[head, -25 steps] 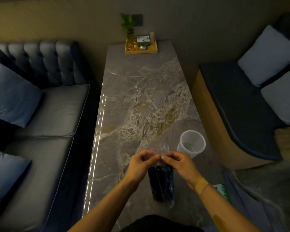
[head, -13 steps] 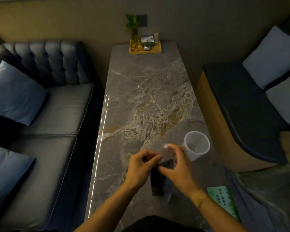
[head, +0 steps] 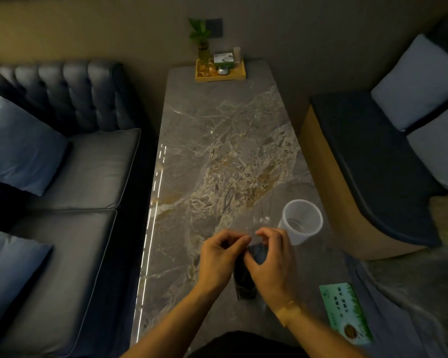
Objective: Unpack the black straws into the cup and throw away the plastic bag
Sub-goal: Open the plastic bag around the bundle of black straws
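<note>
A clear plastic bag (head: 261,222) full of black straws (head: 243,282) stands on the marble table (head: 217,151) near its front edge. My left hand (head: 217,259) pinches the bag's top from the left. My right hand (head: 272,259) grips the same top from the right, fingers curled over the dark bundle. Most of the bag is hidden between the hands. A translucent white cup (head: 301,220) stands upright and without straws just right of and beyond my right hand.
A wooden tray (head: 220,73) with a small plant and boxes sits at the table's far end. A green card (head: 345,312) lies at the front right edge. A dark sofa (head: 62,177) runs along the left, a cushioned bench (head: 373,161) on the right.
Both hands stay on the bag's top. The right hand has shifted over the bundle, covering more of the straws, and the bag's clear top now sticks up above the fingers.
</note>
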A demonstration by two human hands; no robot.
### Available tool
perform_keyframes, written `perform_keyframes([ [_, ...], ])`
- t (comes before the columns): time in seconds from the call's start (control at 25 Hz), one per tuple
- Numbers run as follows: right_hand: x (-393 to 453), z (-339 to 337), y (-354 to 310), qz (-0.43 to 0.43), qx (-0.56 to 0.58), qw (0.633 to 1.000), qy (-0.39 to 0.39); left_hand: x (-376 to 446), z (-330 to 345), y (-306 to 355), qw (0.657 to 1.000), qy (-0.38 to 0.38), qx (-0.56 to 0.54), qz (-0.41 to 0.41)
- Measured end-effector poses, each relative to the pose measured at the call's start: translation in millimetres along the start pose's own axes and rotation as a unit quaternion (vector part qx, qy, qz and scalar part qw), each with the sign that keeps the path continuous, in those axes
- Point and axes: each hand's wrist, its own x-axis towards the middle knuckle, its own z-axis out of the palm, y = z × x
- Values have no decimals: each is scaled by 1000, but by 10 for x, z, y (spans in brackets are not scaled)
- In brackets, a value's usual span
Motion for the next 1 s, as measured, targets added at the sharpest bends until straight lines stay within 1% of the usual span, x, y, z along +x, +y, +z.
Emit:
perform_keyframes([
  [0.08, 19, -5, 3, 43, 34, 998, -32, 13, -8, 12, 1000, -9, -11, -11],
  [0.28, 81, -38, 112, 56, 85, 992, -74, 62, -85, 30, 996, -61, -52, -24],
  [0.44, 114, -27, 151, 26, 52, 996, -65, 92, -90, 29, 996, -70, -43, -23],
  [0.56, 220, -80, 126, 61, 94, 991, -66, 103, -111, 60, 997, -66, -33, -23],
  [0.64, 327, -175, 129, 122, 150, 979, -67, 120, -165, 90, 998, -56, -20, -20],
  [0.72, 443, -311, 153, 186, 241, 949, -83, 155, -249, 112, 999, -46, -12, -18],
  [0.76, 492, -373, 172, 197, 277, 936, -95, 175, -296, 134, 999, -41, -10, -17],
  [0.84, 559, -475, 184, 188, 301, 924, -140, 212, -379, 174, 999, -35, -12, -14],
  [1.0, 628, -630, 152, 185, 300, 909, -224, 258, -448, 249, 999, -29, -10, -19],
])
